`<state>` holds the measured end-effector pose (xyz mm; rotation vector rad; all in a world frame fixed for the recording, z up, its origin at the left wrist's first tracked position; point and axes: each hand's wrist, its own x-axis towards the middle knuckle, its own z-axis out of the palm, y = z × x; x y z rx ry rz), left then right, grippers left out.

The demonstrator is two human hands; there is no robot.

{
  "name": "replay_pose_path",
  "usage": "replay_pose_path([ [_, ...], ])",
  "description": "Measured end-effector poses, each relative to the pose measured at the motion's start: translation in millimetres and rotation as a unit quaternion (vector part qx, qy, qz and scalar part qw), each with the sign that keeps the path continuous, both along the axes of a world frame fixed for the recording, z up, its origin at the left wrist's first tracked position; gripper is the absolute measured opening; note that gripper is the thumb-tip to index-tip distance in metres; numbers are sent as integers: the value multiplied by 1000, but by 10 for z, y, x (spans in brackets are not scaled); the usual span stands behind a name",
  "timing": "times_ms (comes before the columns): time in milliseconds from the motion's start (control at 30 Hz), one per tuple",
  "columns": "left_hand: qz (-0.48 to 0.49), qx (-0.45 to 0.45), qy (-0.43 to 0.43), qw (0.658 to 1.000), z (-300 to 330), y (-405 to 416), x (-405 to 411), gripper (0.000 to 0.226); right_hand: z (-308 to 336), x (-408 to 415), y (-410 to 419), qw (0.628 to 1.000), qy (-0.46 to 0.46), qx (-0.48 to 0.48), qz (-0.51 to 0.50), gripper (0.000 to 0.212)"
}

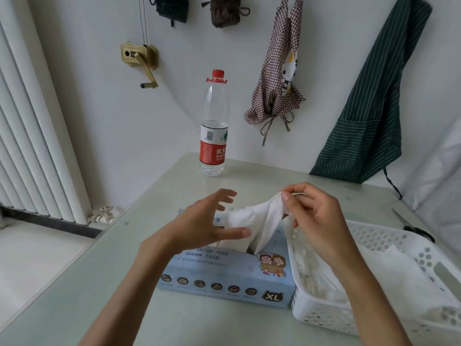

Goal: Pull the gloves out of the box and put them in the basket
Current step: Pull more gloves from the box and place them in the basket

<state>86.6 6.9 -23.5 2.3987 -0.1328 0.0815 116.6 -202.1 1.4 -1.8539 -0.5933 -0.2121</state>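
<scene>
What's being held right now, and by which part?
The right hand pinches a white glove by its upper end, its lower part still in the box. The left hand holds nothing.

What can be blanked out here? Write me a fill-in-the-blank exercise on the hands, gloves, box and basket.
1. The right hand pinches a white ____ that trails from the slot of the box.
2. The left hand hovers over the box with its fingers ____.
3. The white basket stands to the ____ of the box.
4. Behind the box stands a water bottle with a ____ cap.

Missing words: glove; open; right; red
</scene>
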Motion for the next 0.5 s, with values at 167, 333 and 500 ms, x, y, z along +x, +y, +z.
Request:
replay_pose_path([
  [167,67,24,-113,991,59,2,47,24,-48,-11,61,999,26,25,-25,11],
  [333,46,-94,-108,989,73,59,29,12,-180,-31,132,984,71,-161,-27,60],
  [500,50,-95,-104,989,108,132,4,17,-166,64,30,996,28,-66,-56,4],
])
